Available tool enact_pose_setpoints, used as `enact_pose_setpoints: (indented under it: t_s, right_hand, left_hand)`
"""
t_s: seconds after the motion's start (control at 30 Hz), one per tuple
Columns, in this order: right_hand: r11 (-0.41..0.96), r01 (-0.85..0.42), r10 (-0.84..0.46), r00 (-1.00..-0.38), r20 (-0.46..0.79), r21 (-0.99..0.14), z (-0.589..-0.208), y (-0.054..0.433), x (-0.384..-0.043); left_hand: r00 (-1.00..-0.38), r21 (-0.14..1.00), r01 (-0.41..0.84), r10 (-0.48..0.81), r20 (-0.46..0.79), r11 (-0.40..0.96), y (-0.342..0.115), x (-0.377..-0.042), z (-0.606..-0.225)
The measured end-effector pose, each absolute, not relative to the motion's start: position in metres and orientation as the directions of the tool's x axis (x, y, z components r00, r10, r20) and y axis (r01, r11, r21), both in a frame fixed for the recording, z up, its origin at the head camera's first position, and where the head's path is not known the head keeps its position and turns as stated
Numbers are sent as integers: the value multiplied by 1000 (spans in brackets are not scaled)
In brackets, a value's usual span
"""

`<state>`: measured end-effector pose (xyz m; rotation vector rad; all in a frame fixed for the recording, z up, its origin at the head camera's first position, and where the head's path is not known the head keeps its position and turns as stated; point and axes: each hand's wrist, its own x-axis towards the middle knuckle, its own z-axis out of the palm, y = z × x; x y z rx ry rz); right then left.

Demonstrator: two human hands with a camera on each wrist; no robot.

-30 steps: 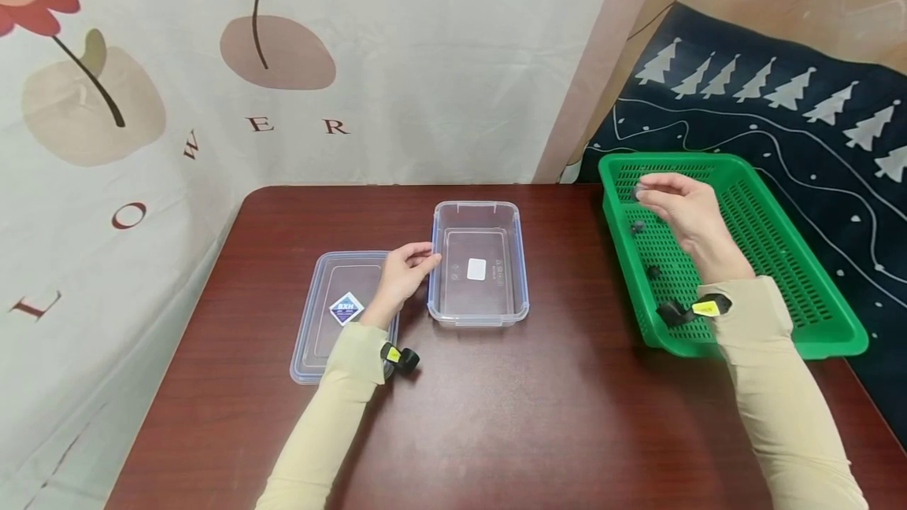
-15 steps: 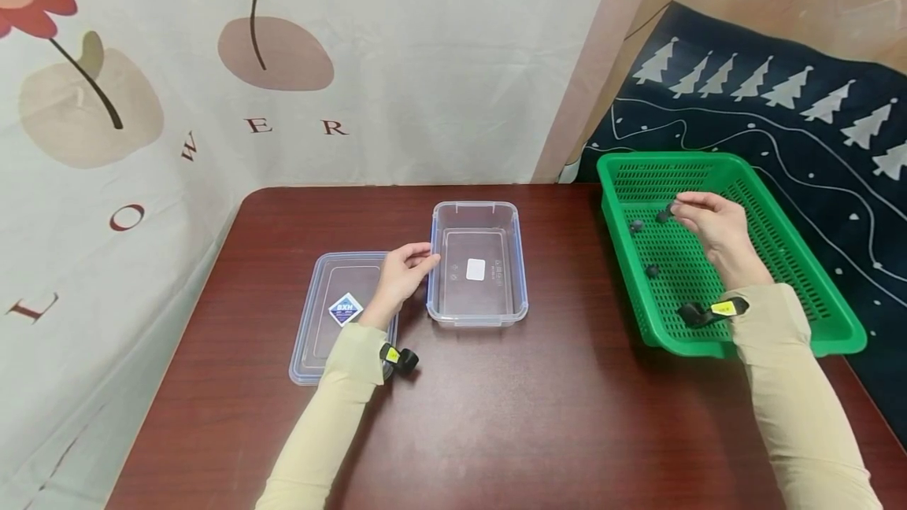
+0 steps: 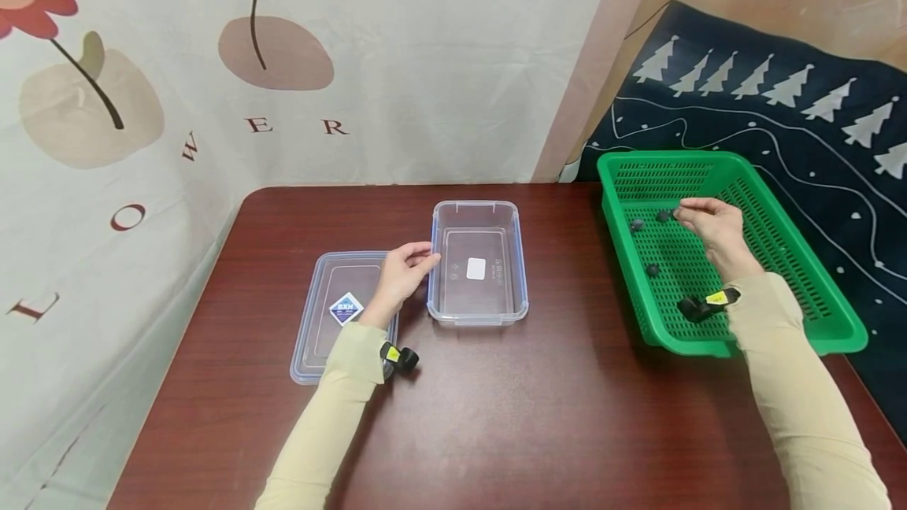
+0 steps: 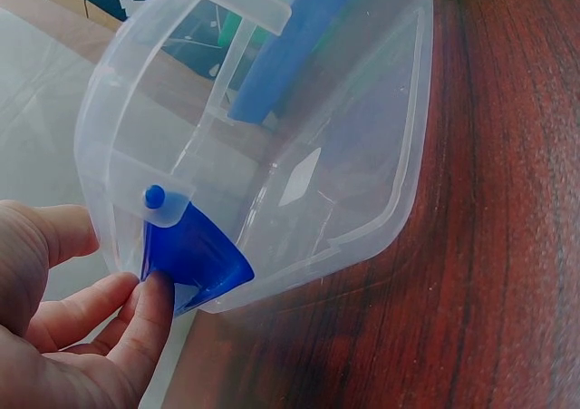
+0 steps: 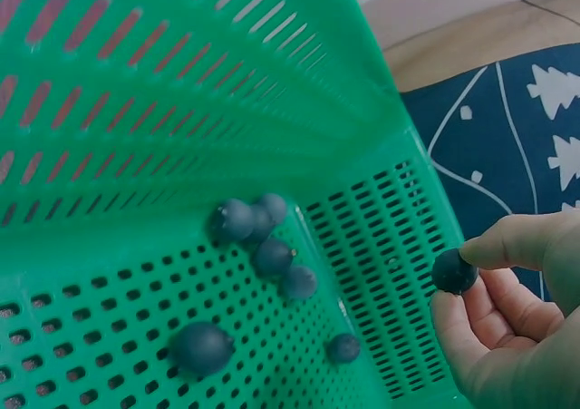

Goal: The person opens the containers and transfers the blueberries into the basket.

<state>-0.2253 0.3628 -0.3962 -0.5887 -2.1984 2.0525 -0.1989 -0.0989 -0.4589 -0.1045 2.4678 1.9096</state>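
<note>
In the right wrist view my right hand (image 5: 507, 309) pinches a dark blueberry (image 5: 454, 272) between thumb and fingertips. In the head view that hand (image 3: 716, 234) is over the green basket (image 3: 801, 301). More blueberries lie on the basket floor: one large in view (image 5: 202, 348), several clustered along the wall, a lone berry (image 5: 343, 348) closer to the hand. My left hand (image 3: 405, 274) holds the left side of a clear plastic food container (image 3: 478, 309). Its fingertips are on the blue latch (image 4: 192, 253), the thumb beside the wall.
The container's clear lid (image 3: 312, 337), with a blue diamond sticker, lies flat left of the container, partly under the left forearm. Basket and container stand apart on the brown table (image 3: 510, 415). A patterned curtain (image 3: 425, 101) hangs behind the table's back edge.
My right hand has moved right and slightly nearer within the basket, uncovering blueberries near its left wall. Over the last half second it has barely shifted. The left hand stays on the container.
</note>
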Motion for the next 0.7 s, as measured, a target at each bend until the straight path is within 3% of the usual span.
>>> enact_pose_setpoints:
  t_s: [0.47, 0.7]
  right_hand:
    - [-78, 250, 341, -903, -262, -965, -385, 357, -217]
    - [-216, 168, 276, -934, -225, -962, -369, 339, -212]
  left_hand:
    - [-997, 959, -65, -45, -55, 276, -98, -197, -457]
    - [-997, 962, -66, -41, -57, 265, -98, -197, -456]
